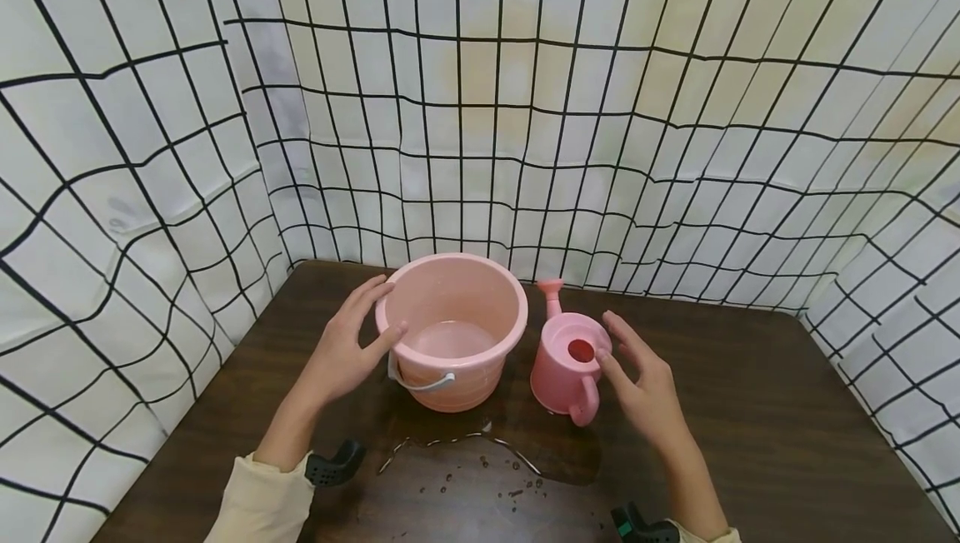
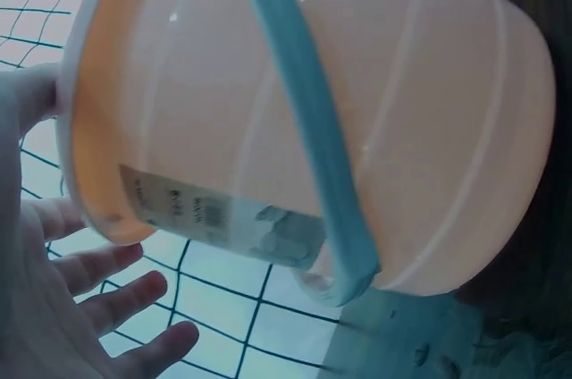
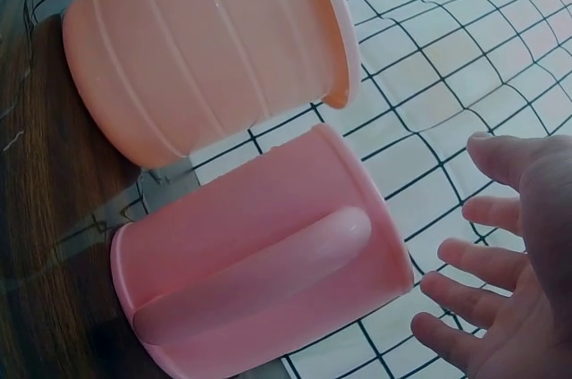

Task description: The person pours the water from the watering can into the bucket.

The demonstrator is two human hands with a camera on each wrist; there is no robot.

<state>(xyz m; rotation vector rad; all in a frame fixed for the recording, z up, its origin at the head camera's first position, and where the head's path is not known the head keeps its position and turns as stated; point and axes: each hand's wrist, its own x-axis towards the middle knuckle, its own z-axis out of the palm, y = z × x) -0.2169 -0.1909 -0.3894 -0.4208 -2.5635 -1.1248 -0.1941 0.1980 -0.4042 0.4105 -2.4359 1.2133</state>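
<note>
Left hand (image 1: 347,349), fingers spread and relaxed, rests against the rim of the pink bucket (image 1: 452,329) mid-tabletop (image 1: 750,410). Right hand (image 1: 642,381), fingers loose and grasping nothing, sits just beside the pink watering can (image 1: 566,360); water puddle (image 1: 480,460) in front.

surface: dark wood table (image 1: 757,410) | backdrop: white cloth (image 1: 675,110) with black grid, three sides | light: even
</note>
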